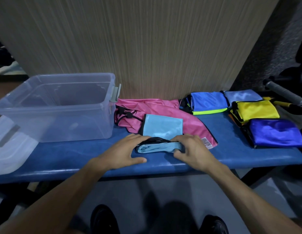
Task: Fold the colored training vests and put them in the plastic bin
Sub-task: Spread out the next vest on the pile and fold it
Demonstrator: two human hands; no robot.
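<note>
A light blue vest [162, 127] with black trim lies half folded on the blue bench [79, 154], its near edge rolled up. My left hand [125, 152] grips the roll's left end and my right hand [190, 149] grips its right end. Under it spreads an unfolded pink vest [147, 107]. The clear plastic bin [62, 105] stands to the left and looks empty. Folded vests sit at the right: a blue one [209, 102], a pale blue one [241, 96], a yellow one [255, 110] and a dark blue one [275, 132].
The bin's translucent lid [10, 146] lies at the bench's left end. A wood-grain panel [147, 48] rises right behind the bench. A grey handle grip [285, 93] and a yellow tool [280, 103] lie at the far right. My black shoes [104, 220] are below.
</note>
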